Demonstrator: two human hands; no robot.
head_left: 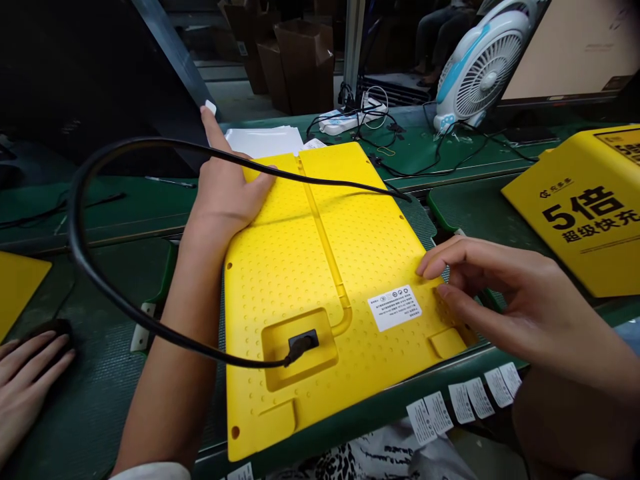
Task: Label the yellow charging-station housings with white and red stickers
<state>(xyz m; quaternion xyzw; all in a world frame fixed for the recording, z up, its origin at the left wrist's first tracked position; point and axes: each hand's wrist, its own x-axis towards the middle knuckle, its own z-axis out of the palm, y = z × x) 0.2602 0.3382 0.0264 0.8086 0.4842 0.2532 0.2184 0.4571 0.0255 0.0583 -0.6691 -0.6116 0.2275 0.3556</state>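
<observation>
A yellow plastic casing (280, 260), studded with small bumps, lies tilted before me with its recessed side up. A black power cord (135, 312) is plugged into its recess and loops left over my forearm, then back across the casing. My left hand (227, 183) grips the far left edge, thumb on the surface, index finger stretched out. A small white piece (211, 107) sits at that fingertip; I cannot tell what it is. Beside the right edge, my right hand (495, 293) is open, thumb and fingertips apart, touching the casing. A white printed label (395, 308) is stuck nearby.
Several white labels (464, 402) hang along the bench's front edge. Another yellow unit (595, 213) stands right. Behind are a fan (487, 73), a power strip (353, 119), white sheets (265, 141) and monitors. Another person's hand (33, 373) rests on a dark mouse at left.
</observation>
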